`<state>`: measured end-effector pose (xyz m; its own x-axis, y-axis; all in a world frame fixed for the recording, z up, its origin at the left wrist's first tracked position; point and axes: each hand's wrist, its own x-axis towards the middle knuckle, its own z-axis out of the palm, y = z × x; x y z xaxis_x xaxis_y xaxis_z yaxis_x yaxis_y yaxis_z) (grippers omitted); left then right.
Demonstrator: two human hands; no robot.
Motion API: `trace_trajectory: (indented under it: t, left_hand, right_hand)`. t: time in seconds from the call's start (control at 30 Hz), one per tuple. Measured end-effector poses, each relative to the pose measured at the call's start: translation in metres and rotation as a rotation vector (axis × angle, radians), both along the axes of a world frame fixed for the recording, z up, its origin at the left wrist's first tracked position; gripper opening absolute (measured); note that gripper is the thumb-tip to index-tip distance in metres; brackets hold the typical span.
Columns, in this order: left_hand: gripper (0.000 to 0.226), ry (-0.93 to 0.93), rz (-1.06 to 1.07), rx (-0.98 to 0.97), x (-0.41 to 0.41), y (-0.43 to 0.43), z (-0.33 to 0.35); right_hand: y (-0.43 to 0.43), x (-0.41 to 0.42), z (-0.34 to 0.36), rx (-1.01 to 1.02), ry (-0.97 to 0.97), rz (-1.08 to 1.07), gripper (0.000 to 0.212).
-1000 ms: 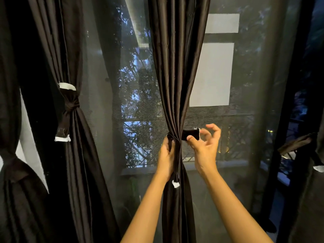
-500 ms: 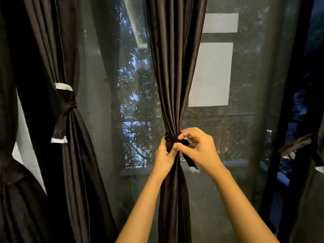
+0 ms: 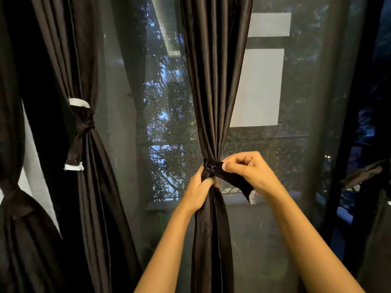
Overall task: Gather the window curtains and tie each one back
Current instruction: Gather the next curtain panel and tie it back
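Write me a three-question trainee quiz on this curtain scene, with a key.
1. True or false: the left hand grips the gathered middle curtain.
2. The right hand pinches: A) the tie band, B) a clip, C) a hook.
3. Fill in: the neighbouring curtain on the left is already ____ back.
Key: 1 true; 2 A; 3 tied.

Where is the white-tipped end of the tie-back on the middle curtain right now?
In the head view, the white-tipped end hangs just right of the middle curtain, under the right hand, which pinches the strap.
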<state>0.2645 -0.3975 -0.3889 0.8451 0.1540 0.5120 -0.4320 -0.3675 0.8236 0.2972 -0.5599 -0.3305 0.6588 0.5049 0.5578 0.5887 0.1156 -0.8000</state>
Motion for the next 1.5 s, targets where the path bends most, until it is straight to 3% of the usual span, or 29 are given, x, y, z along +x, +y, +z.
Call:
trace_trajectory:
  t: [0.1, 0.23, 0.33, 0.4, 0.43, 0.53, 0.67, 0.73, 0.83, 1.03, 1.27, 1.37, 1.5]
  left_hand:
    - [0.037, -0.05, 0.01, -0.004, 0.0, -0.002, -0.004]
    - [0.057, -0.47, 0.539, 0.034, -0.005, -0.009, -0.02]
    - [0.022, -0.738, 0.651, 0.478, -0.01, -0.009, -0.026]
    - [0.005, -0.718, 0.645, 0.7, -0.012, -0.011, -0.027]
    - [0.005, -0.649, 0.677, 0.722, -0.014, -0.014, -0.026]
    - [0.009, -0.341, 0.732, 0.457, -0.023, -0.027, -0.017]
    - [0.021, -0.087, 0.409, -0.092, -0.025, -0.034, -0.005]
    - [0.021, 0.008, 0.179, -0.401, -0.03, -0.039, 0.006]
    - [0.016, 0.082, 0.028, -0.634, -0.036, -0.045, 0.018]
    - [0.014, 0.131, -0.007, -0.859, -0.035, -0.049, 0.025]
    - [0.006, 0.119, 0.026, -0.825, -0.039, -0.053, 0.026]
    - [0.012, 0.127, 0.048, -0.783, -0.037, -0.053, 0.025]
    - [0.015, 0.116, 0.056, -0.774, -0.036, -0.049, 0.02]
  right_hand:
    - [0.001, 0.005, -0.008, 0.049, 0.09, 0.015, 0.016]
    - [0.002, 0.006, -0.013, 0.046, 0.027, -0.061, 0.022]
    - [0.006, 0.004, -0.013, 0.032, 0.003, -0.104, 0.022]
    - [0.008, 0.003, -0.012, 0.014, -0.03, -0.151, 0.021]
    - [0.008, 0.003, -0.012, -0.001, -0.057, -0.167, 0.02]
    - [0.006, 0.003, -0.012, -0.032, -0.09, -0.162, 0.024]
    - [0.006, 0.006, -0.01, -0.075, -0.043, -0.056, 0.029]
    - [0.005, 0.007, -0.011, -0.107, -0.039, -0.047, 0.042]
    - [0.002, 0.007, -0.012, -0.129, -0.026, -0.025, 0.044]
    - [-0.001, 0.004, -0.007, -0.193, -0.11, -0.069, 0.045]
    - [-0.007, -0.001, 0.013, -0.313, -0.469, -0.317, 0.033]
    - [-0.006, 0.002, 0.013, -0.242, -0.358, -0.301, 0.033]
    - [0.0, 0.011, -0.001, -0.094, -0.072, -0.067, 0.027]
